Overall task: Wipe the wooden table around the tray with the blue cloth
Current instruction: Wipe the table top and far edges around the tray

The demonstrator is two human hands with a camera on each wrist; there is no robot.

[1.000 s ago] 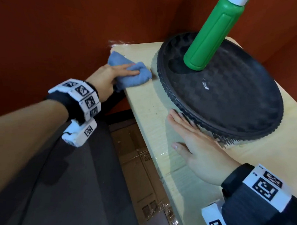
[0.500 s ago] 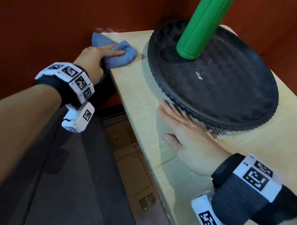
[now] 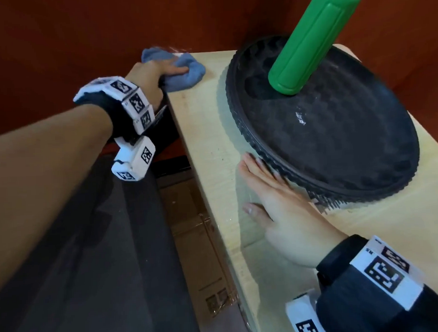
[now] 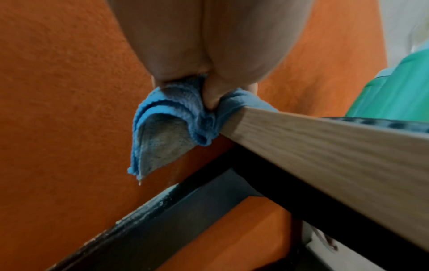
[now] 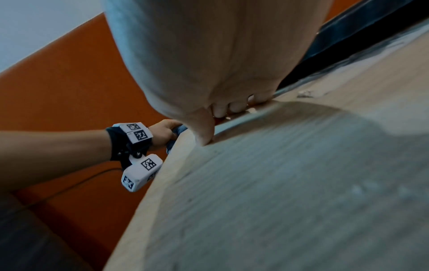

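My left hand [image 3: 158,70] grips the bunched blue cloth [image 3: 186,72] at the far left corner of the light wooden table [image 3: 206,131]. In the left wrist view the thumb pinches the blue cloth [image 4: 176,113], and a fold of it hangs over the table's corner [image 4: 267,124]. A round black tray [image 3: 337,135] lies on the table. My right hand [image 3: 277,196] lies flat on the wood, straight fingers against the tray's near left rim. The right wrist view shows the fingertips [image 5: 234,108] at the tray edge [image 5: 348,45].
A green bottle [image 3: 310,41] stands on the tray's far part. An orange-red wall [image 3: 81,33] runs close behind and left of the table. Cardboard boxes [image 3: 199,254] and a dark surface [image 3: 92,271] lie below the table's left edge.
The left hand has drawn the cloth back toward the far left corner, so part of it now hangs off the edge. The right hand stays flat at the tray rim.
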